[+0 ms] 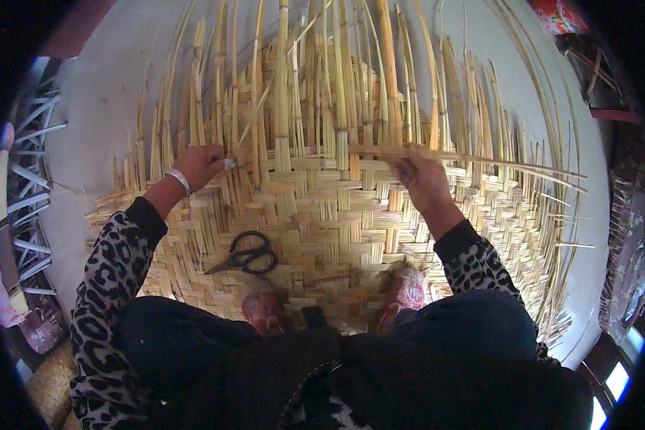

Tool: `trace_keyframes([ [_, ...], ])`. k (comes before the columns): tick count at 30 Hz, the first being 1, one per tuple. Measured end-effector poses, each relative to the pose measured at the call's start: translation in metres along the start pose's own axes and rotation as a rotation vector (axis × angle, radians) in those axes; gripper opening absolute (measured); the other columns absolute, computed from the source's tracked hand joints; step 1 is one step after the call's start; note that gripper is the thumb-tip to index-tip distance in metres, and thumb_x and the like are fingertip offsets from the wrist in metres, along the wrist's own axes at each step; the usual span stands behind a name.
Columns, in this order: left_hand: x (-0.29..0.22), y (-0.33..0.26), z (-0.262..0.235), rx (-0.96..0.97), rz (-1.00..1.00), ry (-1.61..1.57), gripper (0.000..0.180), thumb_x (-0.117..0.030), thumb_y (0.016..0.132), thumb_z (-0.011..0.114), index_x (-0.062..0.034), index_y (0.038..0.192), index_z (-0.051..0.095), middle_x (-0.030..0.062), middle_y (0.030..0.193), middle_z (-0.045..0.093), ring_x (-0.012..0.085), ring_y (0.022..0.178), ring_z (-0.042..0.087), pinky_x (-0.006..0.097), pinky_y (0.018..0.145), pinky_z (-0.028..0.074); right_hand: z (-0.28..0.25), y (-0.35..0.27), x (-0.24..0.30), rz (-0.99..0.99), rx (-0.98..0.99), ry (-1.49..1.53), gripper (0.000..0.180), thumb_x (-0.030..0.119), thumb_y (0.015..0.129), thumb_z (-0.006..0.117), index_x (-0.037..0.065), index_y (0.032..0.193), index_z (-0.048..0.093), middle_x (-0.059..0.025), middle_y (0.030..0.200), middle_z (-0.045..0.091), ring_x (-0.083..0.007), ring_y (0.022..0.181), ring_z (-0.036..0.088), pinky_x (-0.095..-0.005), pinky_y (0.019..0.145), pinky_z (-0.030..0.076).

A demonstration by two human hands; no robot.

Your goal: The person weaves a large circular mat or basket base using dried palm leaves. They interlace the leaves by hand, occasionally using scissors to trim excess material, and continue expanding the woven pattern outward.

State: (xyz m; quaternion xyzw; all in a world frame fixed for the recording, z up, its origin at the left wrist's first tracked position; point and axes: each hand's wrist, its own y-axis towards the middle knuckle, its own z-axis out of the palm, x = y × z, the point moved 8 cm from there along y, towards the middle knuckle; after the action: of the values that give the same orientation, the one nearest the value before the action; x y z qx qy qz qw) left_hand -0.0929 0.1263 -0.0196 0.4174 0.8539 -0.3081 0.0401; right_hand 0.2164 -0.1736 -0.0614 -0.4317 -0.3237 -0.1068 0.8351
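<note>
Under me lies a large woven mat point(322, 215) of pale yellow, flattened cane strips, with loose upright strips point(283, 93) fanning out from its far edge. My right hand point(421, 179) is closed round long cane strips point(509, 162), which lie crosswise over the uprights and stick out to the right. At the left part of the weaving edge is my left hand point(199, 166), its fingers curled together by the uprights. Something white shows at its fingertips; whatever it grips is hidden. Black-handled scissors point(249, 255) rest on the mat, between my left arm and my feet.
My red shoes point(263, 308) stand on the mat's near part. Pale floor point(86, 93) borders the mat. A rack of light slats point(34, 186) is at the far left, with a woven straw item point(52, 380) below it. Dark furniture point(605, 79) stands at the upper right.
</note>
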Motion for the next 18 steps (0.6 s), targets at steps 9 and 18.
trace_keyframes([
  [9, 0.008, 0.001, 0.016, 0.061, 0.022, 0.048, 0.028, -0.036, 0.086, 0.062, -0.0088, 0.091, 0.063, 0.0171, 0.075, 0.063, 0.0381, 0.074, 0.062, 0.048, 0.068, 0.048, 0.003, -0.009, -0.003, -0.015, 0.032, -0.075, 0.019, 0.018, 0.097, 0.055, 0.004, 0.11, 0.054, -0.0094, 0.098, 0.063, -0.0212, 0.091, 0.067, -0.0322, 0.079, 0.056],
  [18, -0.105, -0.001, -0.014, -0.363, 0.49, 0.215, 0.035, -0.024, 0.084, 0.061, -0.0074, 0.115, 0.059, 0.0133, 0.11, 0.059, 0.033, 0.103, 0.056, 0.043, 0.085, 0.047, 0.008, 0.0, -0.001, -0.011, 0.041, -0.065, 0.026, 0.023, 0.097, 0.056, 0.004, 0.114, 0.052, -0.0104, 0.104, 0.062, -0.0208, 0.095, 0.065, -0.0321, 0.083, 0.056],
])
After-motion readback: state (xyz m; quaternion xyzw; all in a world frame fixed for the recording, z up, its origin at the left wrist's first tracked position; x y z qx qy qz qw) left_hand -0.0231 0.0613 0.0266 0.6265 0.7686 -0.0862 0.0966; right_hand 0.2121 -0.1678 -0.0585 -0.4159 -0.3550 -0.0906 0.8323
